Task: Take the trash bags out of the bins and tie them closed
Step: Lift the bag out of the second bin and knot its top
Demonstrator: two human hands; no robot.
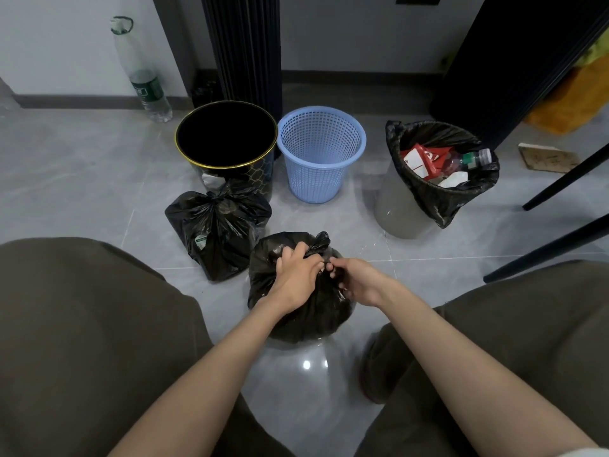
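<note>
Knotting the black bag (298,311): my left hand (298,272) pinches its neck at twelve o'clock, my right hand (354,280) grips the other flap; I should cinch low and tight.

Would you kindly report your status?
Left hand, right hand knotting bag. One tied bag aside. Grey bin still lined, full.

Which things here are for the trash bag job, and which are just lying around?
For the job:
- bag being tied, gripped by left hand and right hand
- tied bag
- black bin, no bag
- blue basket, no bag
- grey bin, bag still in

Lying about:
- plastic bottle by the wall
- cardboard piece
</note>
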